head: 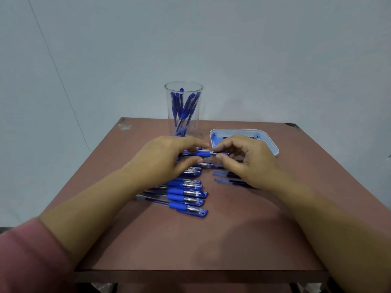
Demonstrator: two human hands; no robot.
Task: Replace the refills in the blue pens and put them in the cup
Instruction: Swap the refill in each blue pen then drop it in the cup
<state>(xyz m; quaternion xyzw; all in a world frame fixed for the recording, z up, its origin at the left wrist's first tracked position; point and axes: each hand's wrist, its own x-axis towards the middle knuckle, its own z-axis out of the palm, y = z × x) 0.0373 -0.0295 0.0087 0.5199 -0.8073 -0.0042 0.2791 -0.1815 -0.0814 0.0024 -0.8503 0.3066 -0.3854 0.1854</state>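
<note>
At frame centre we see the left hand (167,157) and right hand (247,159) pinching one blue pen (203,153), hiding the cup (183,106) base and part of the tray (273,142).

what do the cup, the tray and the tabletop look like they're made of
The cup looks like clear, glossy plastic or glass: the pens inside show through its wall. The tray seems white, smooth plastic, with a rounded moulded rim. The tabletop looks like matte reddish-brown laminate board; a chipped far corner hints at that.
</note>
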